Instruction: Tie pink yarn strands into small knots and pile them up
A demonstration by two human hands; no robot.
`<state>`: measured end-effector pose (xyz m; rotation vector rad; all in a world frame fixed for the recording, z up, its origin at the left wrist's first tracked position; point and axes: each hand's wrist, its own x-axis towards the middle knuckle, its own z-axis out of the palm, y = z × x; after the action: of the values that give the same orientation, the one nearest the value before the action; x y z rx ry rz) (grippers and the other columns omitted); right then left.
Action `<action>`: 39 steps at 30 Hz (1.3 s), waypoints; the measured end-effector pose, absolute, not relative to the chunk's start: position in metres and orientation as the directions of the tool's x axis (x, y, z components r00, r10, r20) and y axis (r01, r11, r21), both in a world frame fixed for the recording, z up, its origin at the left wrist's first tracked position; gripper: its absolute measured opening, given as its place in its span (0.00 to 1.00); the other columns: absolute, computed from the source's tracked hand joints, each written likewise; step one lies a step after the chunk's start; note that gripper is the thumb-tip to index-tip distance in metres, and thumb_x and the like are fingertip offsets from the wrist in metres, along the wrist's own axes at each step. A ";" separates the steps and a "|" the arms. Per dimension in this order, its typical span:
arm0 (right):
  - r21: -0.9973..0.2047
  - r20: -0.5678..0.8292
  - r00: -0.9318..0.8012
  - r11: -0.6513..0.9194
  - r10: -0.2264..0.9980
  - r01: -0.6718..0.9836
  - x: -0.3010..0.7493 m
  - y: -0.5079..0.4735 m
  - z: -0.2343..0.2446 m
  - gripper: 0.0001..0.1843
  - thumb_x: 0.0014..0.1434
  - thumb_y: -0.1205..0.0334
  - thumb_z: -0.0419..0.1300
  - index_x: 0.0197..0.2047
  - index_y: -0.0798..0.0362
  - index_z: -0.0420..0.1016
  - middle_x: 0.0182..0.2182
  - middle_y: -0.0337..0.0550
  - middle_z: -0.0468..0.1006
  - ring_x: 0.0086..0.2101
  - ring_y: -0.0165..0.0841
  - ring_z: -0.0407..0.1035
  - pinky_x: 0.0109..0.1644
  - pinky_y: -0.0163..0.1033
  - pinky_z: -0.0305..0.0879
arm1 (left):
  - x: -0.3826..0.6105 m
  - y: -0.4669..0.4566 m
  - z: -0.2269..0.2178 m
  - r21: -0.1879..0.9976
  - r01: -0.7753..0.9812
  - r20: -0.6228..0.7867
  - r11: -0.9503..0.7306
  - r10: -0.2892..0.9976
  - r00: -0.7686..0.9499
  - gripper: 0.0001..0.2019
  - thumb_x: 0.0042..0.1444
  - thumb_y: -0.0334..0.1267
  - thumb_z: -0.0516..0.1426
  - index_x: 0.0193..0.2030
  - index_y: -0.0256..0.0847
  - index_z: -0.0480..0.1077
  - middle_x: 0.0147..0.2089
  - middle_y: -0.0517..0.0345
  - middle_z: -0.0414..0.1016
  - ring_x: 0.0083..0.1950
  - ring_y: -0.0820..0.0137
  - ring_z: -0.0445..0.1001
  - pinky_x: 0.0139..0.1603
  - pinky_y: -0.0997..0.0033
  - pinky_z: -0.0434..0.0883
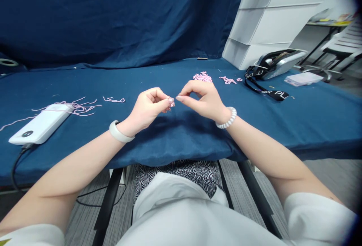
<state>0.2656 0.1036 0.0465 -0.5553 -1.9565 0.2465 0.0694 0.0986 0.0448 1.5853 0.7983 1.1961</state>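
Pink yarn bit in left hand; right hand beside; cloth edge near.

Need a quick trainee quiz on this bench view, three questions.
1. Which hand wears the white beaded bracelet, left or right?
2. True or false: the white power bank lies on the blue cloth, beside pink yarn strands.
3. Which hand pinches the small pink bit?

Key: 1. right hand; 2. true; 3. left hand.
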 end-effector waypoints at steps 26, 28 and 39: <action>-0.425 0.297 -0.776 0.805 0.556 0.414 0.267 0.101 0.050 0.11 0.61 0.60 0.62 0.34 0.59 0.81 0.31 0.44 0.82 0.30 0.29 0.73 0.38 0.34 0.62 | 0.064 0.104 0.050 0.951 0.285 -0.261 0.120 0.806 0.531 0.07 0.45 0.32 0.67 0.27 0.34 0.73 0.23 0.53 0.77 0.24 0.73 0.76 0.27 0.77 0.76; -0.408 0.296 -0.782 0.813 0.548 0.415 0.266 0.101 0.050 0.11 0.62 0.60 0.61 0.34 0.59 0.80 0.31 0.45 0.82 0.30 0.29 0.72 0.38 0.34 0.62 | 0.063 0.105 0.049 0.952 0.253 -0.287 0.172 0.788 0.545 0.07 0.44 0.32 0.67 0.26 0.34 0.74 0.24 0.52 0.77 0.24 0.73 0.76 0.28 0.77 0.77; -0.386 0.297 -0.789 0.824 0.538 0.416 0.261 0.098 0.046 0.09 0.64 0.64 0.56 0.38 0.60 0.76 0.32 0.46 0.79 0.31 0.29 0.69 0.38 0.34 0.61 | 0.062 0.108 0.048 0.943 0.167 -0.331 0.288 0.757 0.564 0.10 0.44 0.33 0.68 0.26 0.34 0.70 0.26 0.53 0.76 0.26 0.75 0.75 0.30 0.75 0.78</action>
<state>0.2610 0.0976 0.0458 -0.7137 -2.6092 0.4239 0.0620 0.1084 0.0482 1.2463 0.9286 0.4802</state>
